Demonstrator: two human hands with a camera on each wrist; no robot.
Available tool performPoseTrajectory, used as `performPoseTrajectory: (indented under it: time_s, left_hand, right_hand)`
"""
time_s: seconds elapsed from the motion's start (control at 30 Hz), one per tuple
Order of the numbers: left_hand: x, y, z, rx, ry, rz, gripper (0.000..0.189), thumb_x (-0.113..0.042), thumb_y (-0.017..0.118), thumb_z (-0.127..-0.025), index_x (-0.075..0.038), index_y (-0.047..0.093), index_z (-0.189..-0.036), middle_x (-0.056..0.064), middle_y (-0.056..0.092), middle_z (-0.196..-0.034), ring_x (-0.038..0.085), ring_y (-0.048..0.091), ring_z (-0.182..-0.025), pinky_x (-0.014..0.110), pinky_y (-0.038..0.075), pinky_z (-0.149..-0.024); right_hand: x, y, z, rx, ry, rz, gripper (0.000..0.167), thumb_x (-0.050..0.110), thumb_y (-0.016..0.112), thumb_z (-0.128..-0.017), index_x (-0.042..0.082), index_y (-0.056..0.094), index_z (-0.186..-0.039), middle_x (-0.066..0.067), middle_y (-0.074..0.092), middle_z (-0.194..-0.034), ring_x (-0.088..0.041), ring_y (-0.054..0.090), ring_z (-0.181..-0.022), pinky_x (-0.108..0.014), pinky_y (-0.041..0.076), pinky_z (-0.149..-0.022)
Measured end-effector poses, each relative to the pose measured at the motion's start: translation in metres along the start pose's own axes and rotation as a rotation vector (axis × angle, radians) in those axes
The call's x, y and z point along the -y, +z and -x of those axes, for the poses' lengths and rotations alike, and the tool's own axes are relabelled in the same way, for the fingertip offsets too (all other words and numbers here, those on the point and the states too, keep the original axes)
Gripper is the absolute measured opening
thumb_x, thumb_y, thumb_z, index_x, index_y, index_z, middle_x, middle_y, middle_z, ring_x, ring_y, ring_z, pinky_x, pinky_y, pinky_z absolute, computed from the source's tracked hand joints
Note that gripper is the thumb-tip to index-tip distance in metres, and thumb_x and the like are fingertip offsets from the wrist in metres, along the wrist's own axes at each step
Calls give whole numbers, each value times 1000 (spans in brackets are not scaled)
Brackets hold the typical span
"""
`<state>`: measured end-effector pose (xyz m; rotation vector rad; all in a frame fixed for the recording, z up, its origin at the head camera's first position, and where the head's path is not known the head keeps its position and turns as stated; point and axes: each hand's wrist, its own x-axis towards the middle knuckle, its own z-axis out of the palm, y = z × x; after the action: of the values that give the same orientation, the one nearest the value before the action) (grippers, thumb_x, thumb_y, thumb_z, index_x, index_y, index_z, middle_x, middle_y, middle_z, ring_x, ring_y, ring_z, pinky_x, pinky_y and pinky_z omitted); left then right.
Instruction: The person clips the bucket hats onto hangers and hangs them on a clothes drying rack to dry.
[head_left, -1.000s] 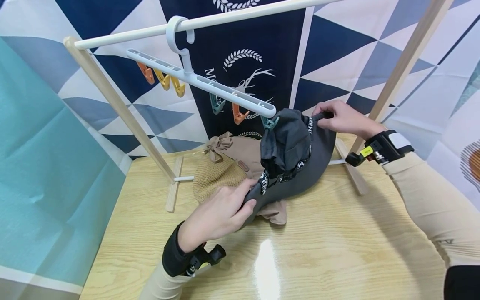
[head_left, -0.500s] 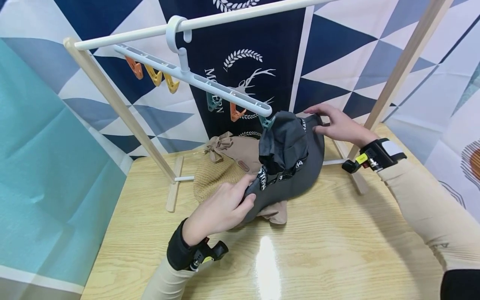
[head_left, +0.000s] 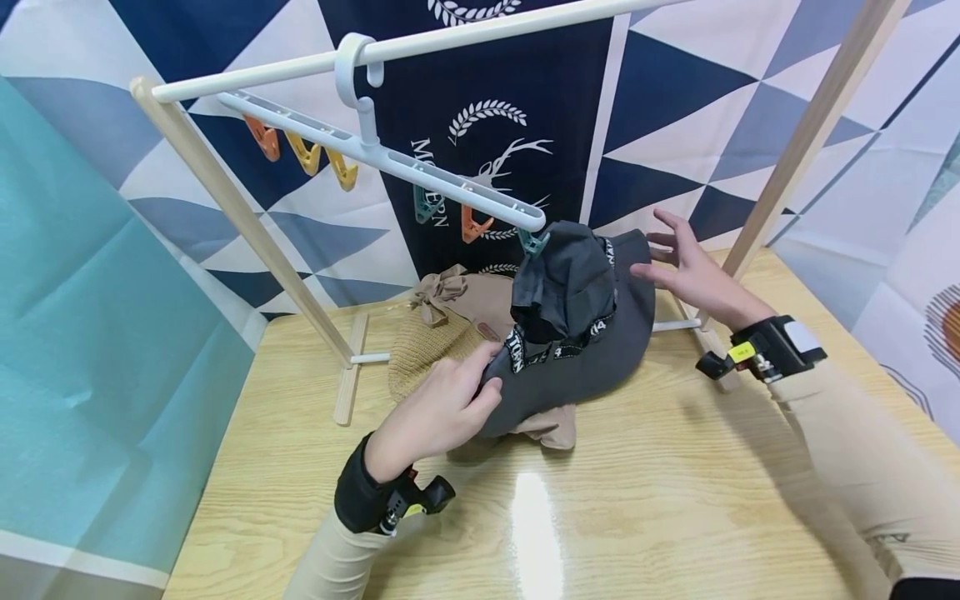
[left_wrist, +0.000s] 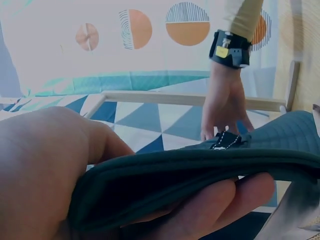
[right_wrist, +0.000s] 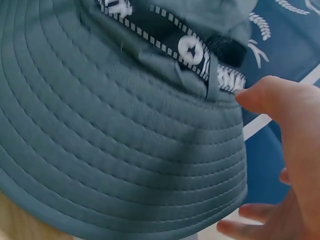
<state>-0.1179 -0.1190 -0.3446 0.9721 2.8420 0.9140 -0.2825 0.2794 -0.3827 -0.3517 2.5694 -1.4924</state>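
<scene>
A dark grey bucket hat (head_left: 577, 367) with a black-and-white lettered band hangs from a teal clothespin (head_left: 533, 242) at the near end of a pale blue clip hanger (head_left: 405, 167). My left hand (head_left: 442, 408) pinches the left side of its brim, thumb on one face and fingers on the other, as the left wrist view shows. At the brim's right edge my right hand (head_left: 693, 271) has its fingers spread, gripping nothing. In the right wrist view the stitched brim (right_wrist: 125, 150) fills the frame, with the right thumb (right_wrist: 260, 95) near the band.
The hanger hooks over the white bar (head_left: 480, 32) of a wooden rack. Orange (head_left: 476, 225) and yellow (head_left: 341, 169) clothespins hang along it. Behind the grey hat, a tan knitted hat (head_left: 423, 350) and a beige cloth item (head_left: 551, 427) lie on the wooden table (head_left: 637, 500).
My right hand has let go of the brim and its fingers have spread apart. The hanger's far end has swung left. My left hand keeps its pinch, shifting slightly left.
</scene>
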Motion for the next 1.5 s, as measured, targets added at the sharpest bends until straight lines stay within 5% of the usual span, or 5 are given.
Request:
performPoseTrajectory:
  time_s: [0.13, 0.47, 0.73, 0.93, 1.5]
  left_hand:
    - [2, -1, -1, -17, -30, 26, 45, -12, 52, -109, 4, 59, -150, -9, 43, -66, 7, 41, -58, 26, 38, -63]
    - [9, -2, -5, -37, -111, 124, 49, -11, 49, -110, 6, 55, -156, -8, 39, -65, 7, 34, -54, 26, 33, -62]
    - [8, -1, -6, -7, -133, 169, 50, -13, 47, -111, 3, 54, -158, -9, 34, -63, 8, 29, -52, 26, 32, -62]
    - [6, 0, -6, -19, -143, 139, 49, -14, 48, -111, 1, 55, -158, -4, 44, -73, 14, 48, -65, 35, 48, -79]
    - [1, 5, -4, 7, -80, 217, 41, -24, 52, -118, -9, 60, -154, 12, 82, -107, 25, 82, -93, 32, 62, -84]
  right_hand:
    - [-2, 8, 11, 43, 55, -124, 101, 32, 61, -116, 28, -17, -180, -24, 6, -190, -49, 32, -170, -10, 56, -95]
    - [-16, 29, 25, 202, 189, -230, 98, 35, 56, -118, 19, -19, -180, -33, 8, -186, -43, 43, -164, -33, 64, -108]
    - [-31, 44, 26, 221, 188, -579, 90, 9, 55, -116, 14, -6, -182, 3, 79, -129, -6, 82, -104, -26, 66, -92]
    - [-35, 48, 26, 165, 153, -837, 93, -12, 54, -109, 13, 1, -181, 1, 84, -112, -13, 84, -91, -29, 69, -82]
    - [-42, 39, 22, 69, 144, -919, 81, -13, 51, -108, 19, 23, -177, 4, 85, -108, -8, 80, -77, -18, 60, -64]
